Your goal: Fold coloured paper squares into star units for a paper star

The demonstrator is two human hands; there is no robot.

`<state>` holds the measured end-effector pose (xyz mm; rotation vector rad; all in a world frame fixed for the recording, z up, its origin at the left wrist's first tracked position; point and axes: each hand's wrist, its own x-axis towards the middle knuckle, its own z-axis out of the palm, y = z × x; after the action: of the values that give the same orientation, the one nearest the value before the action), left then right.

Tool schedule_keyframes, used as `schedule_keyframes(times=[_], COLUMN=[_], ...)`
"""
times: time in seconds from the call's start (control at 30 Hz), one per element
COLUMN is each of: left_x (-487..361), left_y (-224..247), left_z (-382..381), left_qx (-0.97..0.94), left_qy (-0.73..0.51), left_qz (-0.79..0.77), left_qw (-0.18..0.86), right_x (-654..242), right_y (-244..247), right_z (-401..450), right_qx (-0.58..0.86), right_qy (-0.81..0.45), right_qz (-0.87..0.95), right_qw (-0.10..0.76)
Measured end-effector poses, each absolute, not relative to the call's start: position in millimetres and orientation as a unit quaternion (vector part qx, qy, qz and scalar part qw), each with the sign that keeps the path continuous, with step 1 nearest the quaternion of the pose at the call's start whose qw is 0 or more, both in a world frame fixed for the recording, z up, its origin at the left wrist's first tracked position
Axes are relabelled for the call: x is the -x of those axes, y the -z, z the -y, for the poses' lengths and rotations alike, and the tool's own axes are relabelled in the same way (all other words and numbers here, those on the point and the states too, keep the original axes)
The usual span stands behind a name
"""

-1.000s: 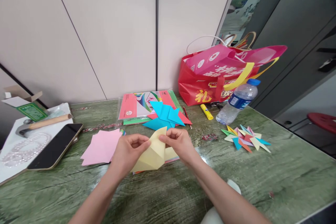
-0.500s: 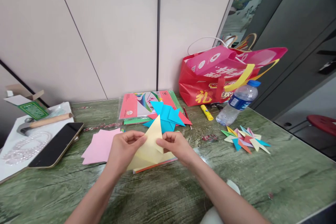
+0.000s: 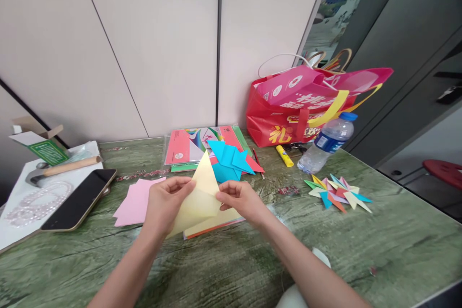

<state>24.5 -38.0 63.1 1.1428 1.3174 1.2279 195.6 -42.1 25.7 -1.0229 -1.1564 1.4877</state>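
Note:
A pale yellow sheet of origami paper (image 3: 197, 207), partly folded with a pointed tip up, is held between both hands above the table. My left hand (image 3: 166, 201) pinches its left edge between thumb and fingers. On the right edge, the thumb and fingers of my right hand (image 3: 241, 198) are closed on the paper. Beneath lies a stack of coloured paper (image 3: 216, 227) with orange showing at its edge. Pink sheets (image 3: 134, 203) lie beside my left hand. Just behind the held sheet rests a folded blue paper piece (image 3: 231, 161) over a red one.
A packet of coloured paper (image 3: 186, 147) lies at the back. To the right are a red bag (image 3: 276, 110), a glue stick (image 3: 284, 156), a plastic bottle (image 3: 327, 147) and folded paper stars (image 3: 337, 192). At left are a phone (image 3: 79, 199), a hammer (image 3: 70, 167) and beads (image 3: 38, 202).
The yellow paper has shifted left and its lower part has bent up, showing a wider curved flap. My left hand has moved slightly left; my right hand stays nearly in place.

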Motion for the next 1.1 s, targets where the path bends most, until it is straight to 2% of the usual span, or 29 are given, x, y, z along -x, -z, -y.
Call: schedule_keyframes(times=[0.5,0.8,1.1], left_x=[-28.6,-39.2,-37.1], left_y=[-59.7,-56.5,-56.6], left_z=[35.8,45.6,41.6], left_qx=[-0.415,-0.457,-0.477], left_qy=[-0.512,-0.473,-0.440], left_qz=[-0.529,-0.542,-0.545], left_qw=[0.534,0.523,0.531], right_x=[-201.0,-197.7,-199.8], right_y=[-21.5,-17.4,-20.3], right_z=[39.7,38.9,38.6], right_qx=[0.411,0.424,0.401], right_qy=[-0.625,-0.579,-0.611], right_qz=[0.458,0.428,0.410], right_qw=[0.479,0.550,0.546])
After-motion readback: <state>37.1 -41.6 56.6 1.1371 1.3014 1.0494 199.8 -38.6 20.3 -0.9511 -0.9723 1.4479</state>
